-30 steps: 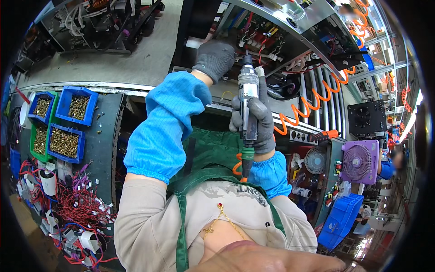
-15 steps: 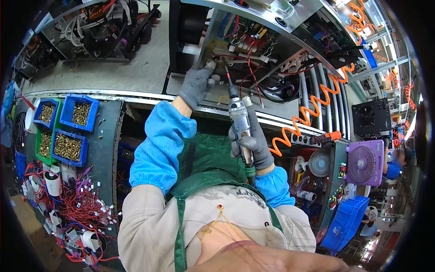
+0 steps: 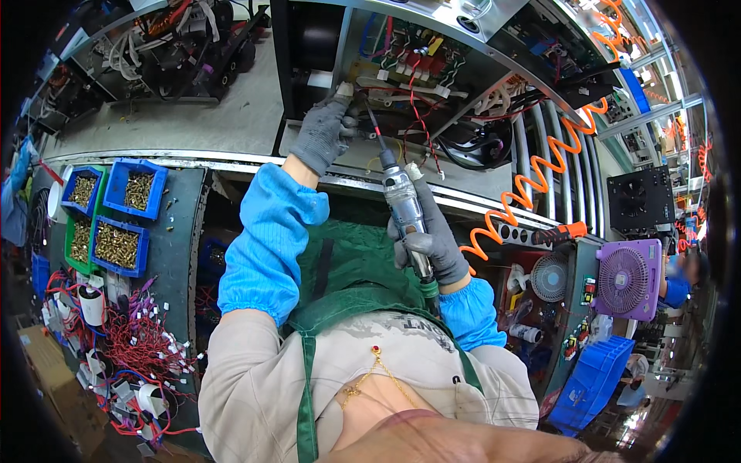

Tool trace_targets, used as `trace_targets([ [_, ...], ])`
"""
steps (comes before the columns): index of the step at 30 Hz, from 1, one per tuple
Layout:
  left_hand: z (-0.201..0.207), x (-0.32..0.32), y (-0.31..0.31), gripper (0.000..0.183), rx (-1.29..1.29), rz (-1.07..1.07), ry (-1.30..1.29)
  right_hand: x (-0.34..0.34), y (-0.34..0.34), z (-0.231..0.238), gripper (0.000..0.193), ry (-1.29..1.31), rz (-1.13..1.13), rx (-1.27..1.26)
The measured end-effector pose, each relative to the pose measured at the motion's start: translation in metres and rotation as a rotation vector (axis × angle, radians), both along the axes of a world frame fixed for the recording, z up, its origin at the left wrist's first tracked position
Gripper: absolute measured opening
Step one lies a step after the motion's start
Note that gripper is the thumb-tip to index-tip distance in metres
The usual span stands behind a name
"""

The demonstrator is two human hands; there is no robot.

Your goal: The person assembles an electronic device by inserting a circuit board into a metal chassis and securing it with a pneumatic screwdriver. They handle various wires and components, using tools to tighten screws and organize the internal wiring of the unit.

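My right hand (image 3: 434, 245), in a grey glove, is wrapped round a silver power screwdriver (image 3: 404, 202) with a green collar at its lower end. The driver's long bit points up and left into an open metal chassis (image 3: 455, 123). Beside the bit's tip is my gloved left hand (image 3: 320, 133), its pale-tipped index finger stretched against the chassis's inner edge and the other fingers apart from it. No held thing shows in the left hand. Inside the chassis are a circuit board (image 3: 424, 58), twisted red and black wires (image 3: 417, 104) and black cables (image 3: 482, 150).
Blue bins of brass-coloured screws (image 3: 120, 245) stand on the left bench, above tangled red wire harnesses (image 3: 139, 339). Another opened unit (image 3: 170, 62) sits at the upper left. A coiled orange hose (image 3: 519, 189), metal rollers (image 3: 567, 170), a purple fan (image 3: 627, 279) and a blue crate (image 3: 593, 382) are at right.
My left hand has moved slightly up and left along the chassis edge. The screwdriver has shifted slightly left, and its bit remains beside the left fingers.
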State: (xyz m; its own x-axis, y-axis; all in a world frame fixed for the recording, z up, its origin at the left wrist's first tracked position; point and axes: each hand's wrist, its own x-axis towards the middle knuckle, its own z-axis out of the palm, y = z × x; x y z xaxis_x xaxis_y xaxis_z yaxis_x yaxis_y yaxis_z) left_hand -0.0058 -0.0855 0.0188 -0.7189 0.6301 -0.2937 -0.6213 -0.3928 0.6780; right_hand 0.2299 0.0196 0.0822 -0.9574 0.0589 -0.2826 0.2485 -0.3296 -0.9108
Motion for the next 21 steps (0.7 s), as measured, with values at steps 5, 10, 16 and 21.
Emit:
trace_targets([
  [5, 0.018, 0.012, 0.007, 0.038, -0.28, 0.078, 0.088, -0.001, 0.001, -0.001, 0.101, -0.003, 0.027, 0.016],
  [10, 0.038, 0.01, 0.002, 0.04, -0.467, 0.047, 0.41, 0.003, 0.007, 0.0, 0.101, 0.003, 0.04, -0.028],
  [16, 0.04, 0.005, -0.006, 0.041, -0.389, -0.038, 0.663, 0.009, 0.011, -0.007, 0.106, -0.017, 0.037, -0.258],
  [21, 0.05, 0.017, 0.001, 0.034, -0.426, 0.209, 0.56, 0.009, 0.004, 0.0, 0.11, 0.061, 0.015, -0.15],
])
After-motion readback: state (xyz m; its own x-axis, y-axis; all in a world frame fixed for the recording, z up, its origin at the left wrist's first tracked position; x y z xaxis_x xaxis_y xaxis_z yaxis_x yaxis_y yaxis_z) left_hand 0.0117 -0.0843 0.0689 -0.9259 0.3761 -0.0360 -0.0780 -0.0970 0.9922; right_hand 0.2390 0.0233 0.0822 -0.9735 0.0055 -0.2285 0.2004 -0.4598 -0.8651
